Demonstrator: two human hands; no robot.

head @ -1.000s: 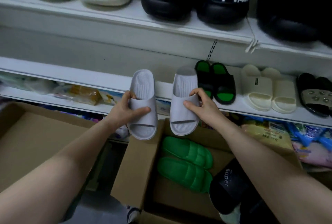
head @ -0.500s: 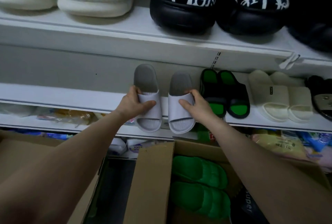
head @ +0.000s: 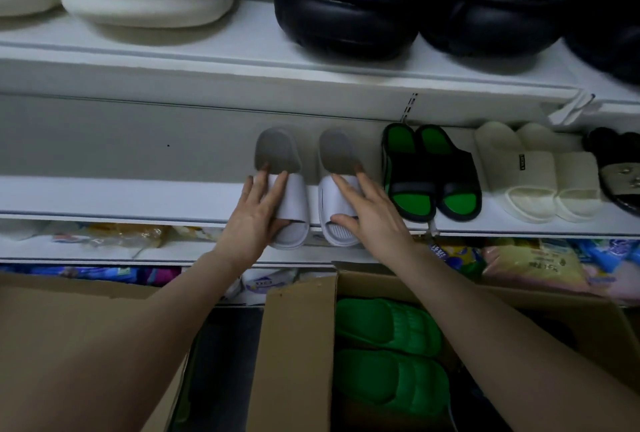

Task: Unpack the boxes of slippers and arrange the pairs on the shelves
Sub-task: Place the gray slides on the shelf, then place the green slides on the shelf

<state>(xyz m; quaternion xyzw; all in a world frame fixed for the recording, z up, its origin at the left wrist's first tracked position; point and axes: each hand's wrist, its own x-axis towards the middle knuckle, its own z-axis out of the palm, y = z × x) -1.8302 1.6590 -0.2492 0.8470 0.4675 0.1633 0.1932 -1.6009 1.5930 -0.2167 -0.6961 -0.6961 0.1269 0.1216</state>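
Left hand (head: 255, 222), right hand (head: 372, 220) — flat-fingered on smooth, rounded grey slides (head: 277, 151), seemingly not gripping.

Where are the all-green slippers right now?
The all-green slippers lie in the open cardboard box, bottom centre of the head view, below the shelf holding the grey pair.

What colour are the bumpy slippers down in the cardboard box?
The bumpy slippers are bright green, clearest in the head view.
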